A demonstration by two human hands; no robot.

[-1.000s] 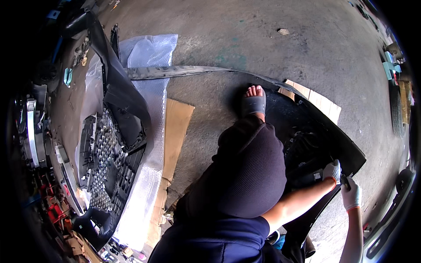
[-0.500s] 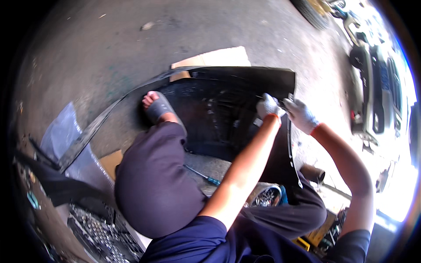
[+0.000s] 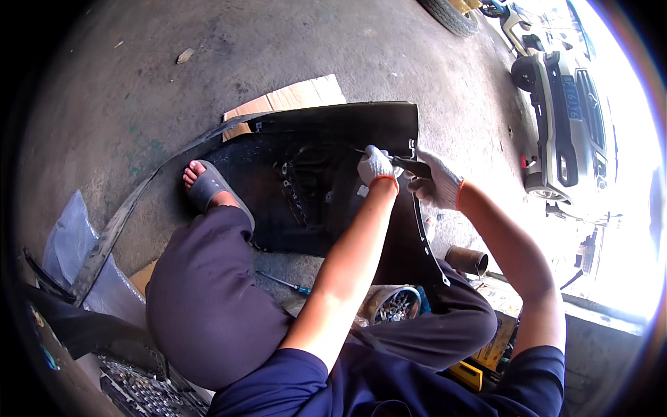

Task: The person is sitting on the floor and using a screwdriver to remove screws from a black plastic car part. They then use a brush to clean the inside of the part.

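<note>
A large black moulded car panel [image 3: 375, 236] lies on the floor across my legs, my sandalled foot on its left part. At its right edge, my gloved left hand [image 3: 377, 165] is closed on something I cannot make out, a thin metal tip showing above it. Beside it, my gloved right hand [image 3: 438, 182] grips a dark hand tool [image 3: 411, 166] that points toward my left hand, at the panel's edge.
Cardboard [image 3: 292, 95] lies behind the panel, bubble wrap [image 3: 66, 240] at left, a screwdriver [image 3: 300, 288] and a container of fasteners [image 3: 397, 306] near my legs. A tyre [image 3: 445, 15] and a white car [image 3: 570, 125] are right, black parts [image 3: 125, 375] lower left.
My view has swung right, bringing the car and container into sight. Both hands stay at the panel edge; the right one has dropped slightly relative to the left, showing more of the dark tool.
</note>
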